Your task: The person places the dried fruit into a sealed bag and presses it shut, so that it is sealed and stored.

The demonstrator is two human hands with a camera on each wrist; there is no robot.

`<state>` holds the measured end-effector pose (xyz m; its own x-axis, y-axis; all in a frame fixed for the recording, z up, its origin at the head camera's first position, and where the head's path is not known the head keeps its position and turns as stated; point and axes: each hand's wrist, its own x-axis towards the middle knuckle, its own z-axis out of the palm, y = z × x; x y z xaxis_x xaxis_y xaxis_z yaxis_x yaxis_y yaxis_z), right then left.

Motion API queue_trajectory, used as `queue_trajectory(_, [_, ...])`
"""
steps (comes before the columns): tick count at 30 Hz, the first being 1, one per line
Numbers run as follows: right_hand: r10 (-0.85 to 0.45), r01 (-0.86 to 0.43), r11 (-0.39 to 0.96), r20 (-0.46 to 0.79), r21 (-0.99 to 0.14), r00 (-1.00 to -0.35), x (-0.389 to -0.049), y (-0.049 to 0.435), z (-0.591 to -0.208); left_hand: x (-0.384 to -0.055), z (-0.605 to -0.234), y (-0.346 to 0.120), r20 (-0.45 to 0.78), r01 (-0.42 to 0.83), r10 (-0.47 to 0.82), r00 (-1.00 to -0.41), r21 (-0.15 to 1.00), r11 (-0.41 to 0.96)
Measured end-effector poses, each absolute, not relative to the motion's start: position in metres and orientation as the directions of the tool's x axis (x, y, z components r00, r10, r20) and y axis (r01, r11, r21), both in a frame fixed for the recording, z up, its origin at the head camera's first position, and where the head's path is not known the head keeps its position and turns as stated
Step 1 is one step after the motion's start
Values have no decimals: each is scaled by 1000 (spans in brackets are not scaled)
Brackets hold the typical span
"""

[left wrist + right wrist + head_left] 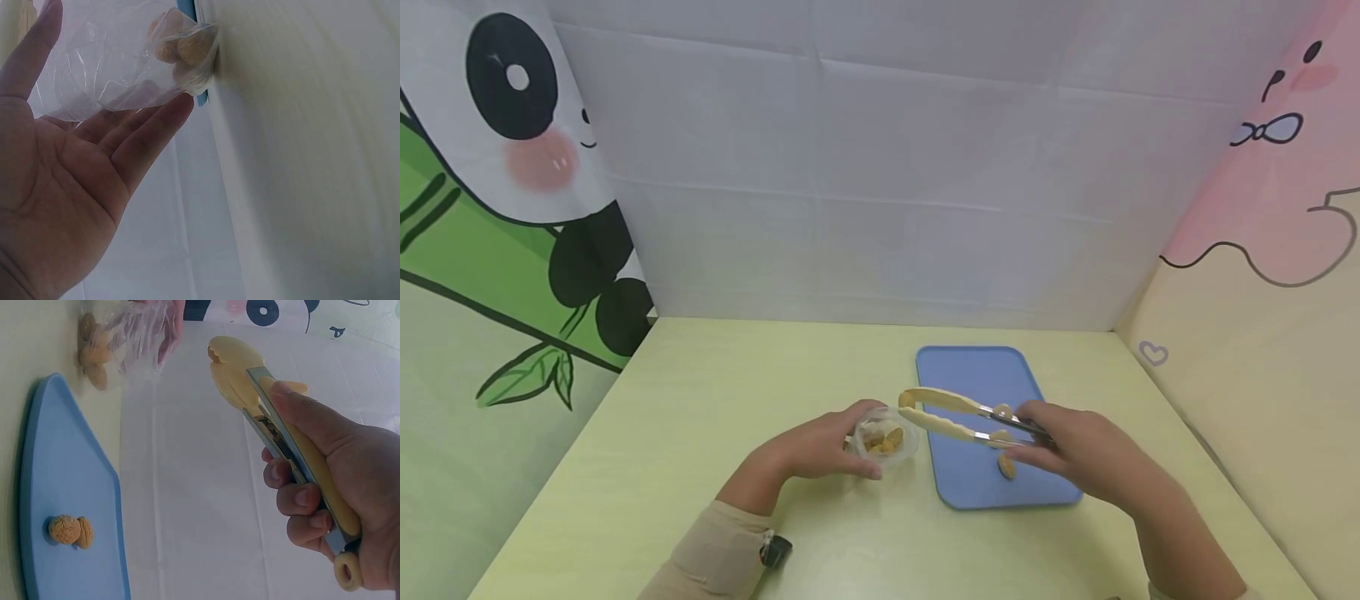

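My left hand (827, 446) is around a clear plastic bag (81, 69), its thumb on the near side and its fingers on the far side. Several brown nuts (882, 440), walnut-like, lie at the bottom of the bag. Yellow-tipped metal tongs (294, 437) are gripped in my right hand (1086, 450). They point left, their tips above the table close to the bag's mouth; no nut plainly shows between them. Below the tongs, on a blue tray (977, 367), rest a round walnut (64, 529) and another nut (85, 532) touching it.
The tray lies on a pale yellow table (737, 367), right of the bag. A white sheet (887, 208) forms the back wall. Printed cartoon panels stand at the left (490, 292) and the right (1262, 333).
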<state>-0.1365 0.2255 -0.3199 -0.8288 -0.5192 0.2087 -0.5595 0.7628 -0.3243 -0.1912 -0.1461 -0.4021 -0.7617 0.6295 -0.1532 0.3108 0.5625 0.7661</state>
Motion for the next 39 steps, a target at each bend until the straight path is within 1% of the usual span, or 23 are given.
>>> queue_trajectory(5, [-537, -574, 754, 202, -320, -819, -141, 219, -322, -189, -399, -145, -153, 310, 627, -764, 765, 565])
queue_trajectory(10, [-542, -565, 751, 168, -343, -823, -142, 215, -322, -189, -398, -144, -154, 322, 622, -768, 747, 582])
queue_trajectory(14, [-537, -557, 749, 166, -359, -827, -141, 216, -322, -189, -398, -143, -151, 329, 626, -765, 744, 582])
queue_trajectory(29, [-474, -494, 786, 150, -371, -868, -138, 241, -328, -185, -393, -144, -170, 317, 608, -775, 728, 608])
queue_trajectory(39, [-432, -442, 800, 122, -406, -893, -135, 261, -337, -181, -390, -144, -173, 305, 608, -775, 740, 599])
